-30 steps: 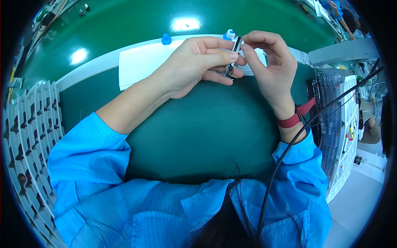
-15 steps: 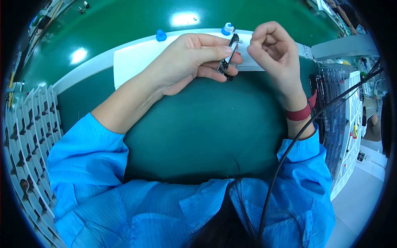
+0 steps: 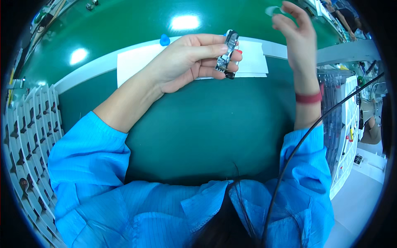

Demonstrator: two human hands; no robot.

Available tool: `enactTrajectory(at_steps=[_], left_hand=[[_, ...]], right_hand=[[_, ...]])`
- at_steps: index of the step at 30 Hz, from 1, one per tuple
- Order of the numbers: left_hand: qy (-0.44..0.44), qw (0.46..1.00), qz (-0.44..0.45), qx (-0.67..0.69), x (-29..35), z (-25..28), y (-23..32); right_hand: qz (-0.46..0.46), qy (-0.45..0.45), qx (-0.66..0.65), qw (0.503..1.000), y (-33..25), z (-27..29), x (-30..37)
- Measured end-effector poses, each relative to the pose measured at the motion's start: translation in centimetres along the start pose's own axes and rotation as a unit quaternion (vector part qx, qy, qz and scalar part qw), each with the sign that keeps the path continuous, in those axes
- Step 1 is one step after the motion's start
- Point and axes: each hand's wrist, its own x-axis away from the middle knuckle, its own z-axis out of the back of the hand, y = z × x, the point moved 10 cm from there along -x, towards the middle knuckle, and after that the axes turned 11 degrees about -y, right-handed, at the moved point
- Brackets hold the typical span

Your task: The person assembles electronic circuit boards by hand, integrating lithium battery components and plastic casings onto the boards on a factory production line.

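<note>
My left hand point(image 3: 191, 58) is closed around a small, narrow black-and-silver electronic part point(image 3: 227, 51), held upright between thumb and fingers above the white paper. A bit of red shows by the fingertips, and the fingers hide some of the part. Up at the far right, my right hand point(image 3: 298, 39) is raised and slightly blurred. Its thumb and forefinger pinch a small, pale, see-through piece of film point(image 3: 272, 10). A red band point(image 3: 309, 98) circles that wrist.
White paper sheets point(image 3: 253, 62) lie on the green mat point(image 3: 186, 132). A blue bottle-like cap point(image 3: 164, 40) stands behind them. Slotted white racks point(image 3: 31, 136) line the left side; clear trays point(image 3: 333, 99) stand at right. A black cable point(image 3: 297, 136) crosses in front.
My right hand has moved up and away to the right from beside the part, with pale film now showing at its fingertips. The part's face has turned from whitish to dark and glossy.
</note>
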Motion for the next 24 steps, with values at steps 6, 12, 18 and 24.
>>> enactTrajectory(at_steps=[6, 12, 18, 24], left_hand=[[0.006, 1.000, -0.013, 0.003, 0.4, 0.2, 0.6], [-0.027, 0.999, 0.009, -0.031, 0.2, -0.4, 0.5], [-0.085, 0.992, -0.052, 0.082, 0.4, -1.8, 2.0], [-0.064, 0.993, -0.061, 0.076, 0.6, -1.1, 1.9]], right_hand=[[-0.174, -0.023, 0.081, 0.981, 3.4, -2.9, -0.5], [-0.227, -0.082, 0.034, 0.970, 5.8, -5.4, 1.1], [-0.314, 0.052, -0.281, 0.905, 8.9, -4.8, 4.7], [-0.294, -0.085, -0.357, 0.882, 5.9, -9.5, 6.1]])
